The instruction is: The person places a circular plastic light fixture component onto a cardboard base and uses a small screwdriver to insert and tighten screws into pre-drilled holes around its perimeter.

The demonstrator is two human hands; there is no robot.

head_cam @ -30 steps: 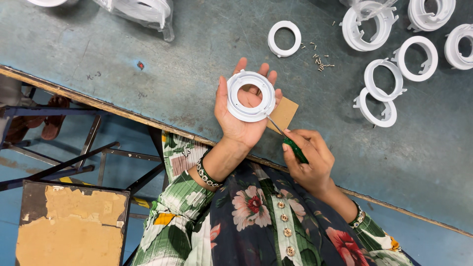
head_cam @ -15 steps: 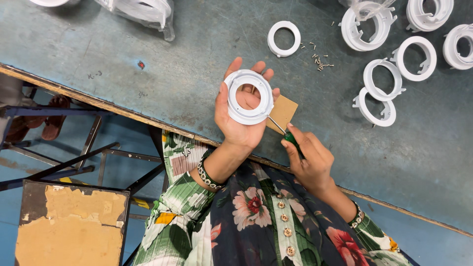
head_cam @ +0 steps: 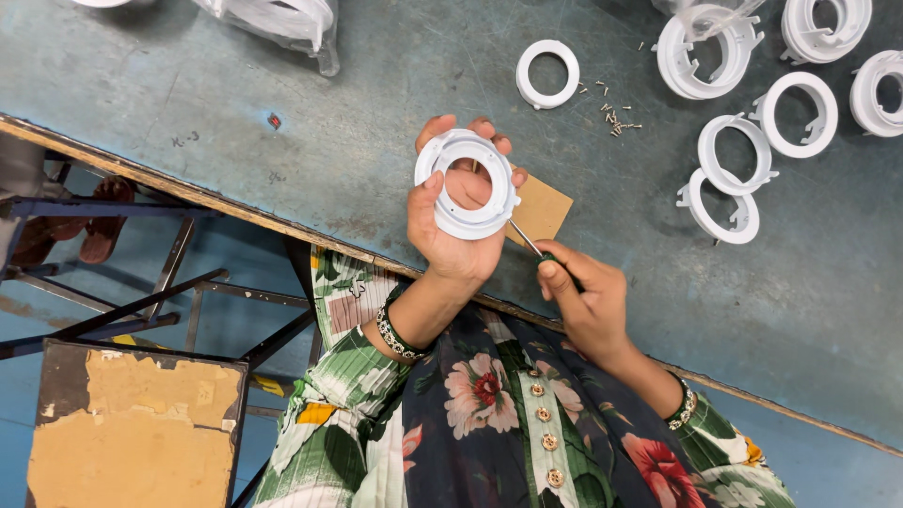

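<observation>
My left hand (head_cam: 451,235) holds a white plastic ring (head_cam: 467,183) flat in its palm above the grey table (head_cam: 282,160), fingers curled around the rim. My right hand (head_cam: 583,301) grips a green-handled screwdriver (head_cam: 541,256) whose metal tip meets the ring's lower right edge. A small brown cardboard square (head_cam: 541,209) lies on the table just behind the ring.
A lone white ring (head_cam: 547,73) and a scatter of small screws (head_cam: 613,115) lie beyond the hands. Several white ring housings (head_cam: 743,179) fill the right side. A clear plastic bag (head_cam: 282,23) sits top left. A worn stool (head_cam: 132,433) and metal frame stand below the table edge.
The left hand has tilted and shifted the ring slightly left, and the right hand has moved the screwdriver up to stay at the ring's edge.
</observation>
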